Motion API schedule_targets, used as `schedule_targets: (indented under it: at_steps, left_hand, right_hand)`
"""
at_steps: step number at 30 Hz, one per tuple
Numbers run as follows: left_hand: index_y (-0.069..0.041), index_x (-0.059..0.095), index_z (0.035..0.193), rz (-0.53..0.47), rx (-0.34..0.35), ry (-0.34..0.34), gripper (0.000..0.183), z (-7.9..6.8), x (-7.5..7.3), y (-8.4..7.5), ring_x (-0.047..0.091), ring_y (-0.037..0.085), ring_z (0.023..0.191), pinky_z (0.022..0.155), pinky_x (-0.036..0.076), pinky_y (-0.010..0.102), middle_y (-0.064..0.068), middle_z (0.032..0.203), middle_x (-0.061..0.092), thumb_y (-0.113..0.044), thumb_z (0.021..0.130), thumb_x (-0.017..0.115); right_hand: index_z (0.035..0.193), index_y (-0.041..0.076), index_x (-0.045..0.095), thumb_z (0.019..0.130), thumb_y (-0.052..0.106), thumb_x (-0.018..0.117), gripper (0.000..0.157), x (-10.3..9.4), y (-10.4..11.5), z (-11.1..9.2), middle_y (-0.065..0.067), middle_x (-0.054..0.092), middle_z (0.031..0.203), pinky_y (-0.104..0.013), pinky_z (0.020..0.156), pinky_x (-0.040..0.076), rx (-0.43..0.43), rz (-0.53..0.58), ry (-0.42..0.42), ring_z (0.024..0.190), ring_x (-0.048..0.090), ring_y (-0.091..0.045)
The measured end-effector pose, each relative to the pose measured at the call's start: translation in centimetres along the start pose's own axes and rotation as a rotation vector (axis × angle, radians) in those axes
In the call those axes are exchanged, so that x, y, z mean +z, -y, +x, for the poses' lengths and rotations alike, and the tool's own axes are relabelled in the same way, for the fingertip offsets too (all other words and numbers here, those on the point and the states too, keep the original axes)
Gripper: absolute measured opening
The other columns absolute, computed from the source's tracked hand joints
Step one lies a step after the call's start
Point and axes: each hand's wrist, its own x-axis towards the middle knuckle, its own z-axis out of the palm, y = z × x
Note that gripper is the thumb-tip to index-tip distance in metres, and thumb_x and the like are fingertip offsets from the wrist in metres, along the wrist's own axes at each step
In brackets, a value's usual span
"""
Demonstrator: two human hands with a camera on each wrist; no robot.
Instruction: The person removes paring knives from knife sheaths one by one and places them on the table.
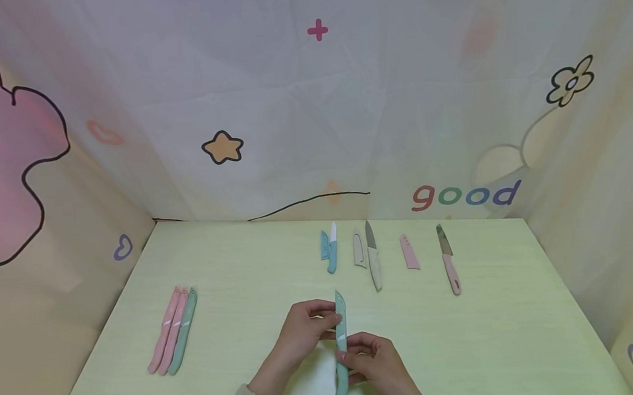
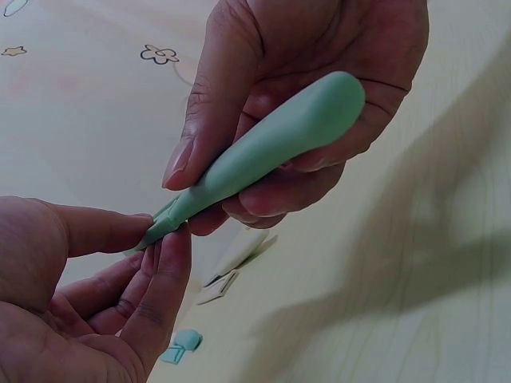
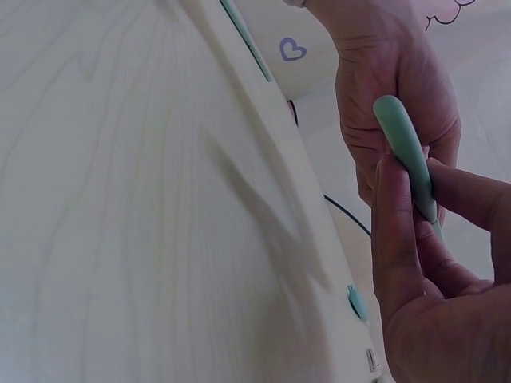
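Note:
Both hands hold one mint green sheathed knife (image 1: 342, 342) above the table, its sheathed end away from the body and its handle toward it. My left hand (image 1: 307, 330) pinches the sheath (image 2: 160, 226) between thumb and fingers. With thumb and fingers my right hand (image 1: 370, 363) grips the handle (image 2: 263, 144) just behind the sheath. In the left wrist view the rounded handle end points up and right. From the right wrist, the green handle (image 3: 403, 140) shows between the two hands, and most of the sheath is hidden.
Two pink sheathed knives (image 1: 166, 331) and a green one (image 1: 183, 332) lie side by side at the left. Along the back are a blue knife (image 1: 333, 253) beside its sheath (image 1: 324, 245), a white-handled knife (image 1: 374, 258) beside its sheath (image 1: 359, 248), a pink sheath (image 1: 410, 252) and a pink-handled knife (image 1: 450, 263).

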Motion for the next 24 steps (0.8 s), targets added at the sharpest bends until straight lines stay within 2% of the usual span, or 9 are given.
schedule_targets:
  at_steps: [24]
  left_hand:
    - [0.005,0.071,0.118,-0.003,-0.012,-0.011,0.026,0.13,0.18,0.03,0.072,0.014,0.083,0.075,0.065,0.031,0.007,0.095,0.071,-0.008,0.096,0.071]
  right_hand:
    - [0.120,-0.014,0.062,0.092,0.013,0.078,0.042,0.09,-0.04,-0.29,0.002,0.072,0.091,-0.032,0.069,0.064,-0.004,-0.005,0.005,0.081,0.070,-0.013]
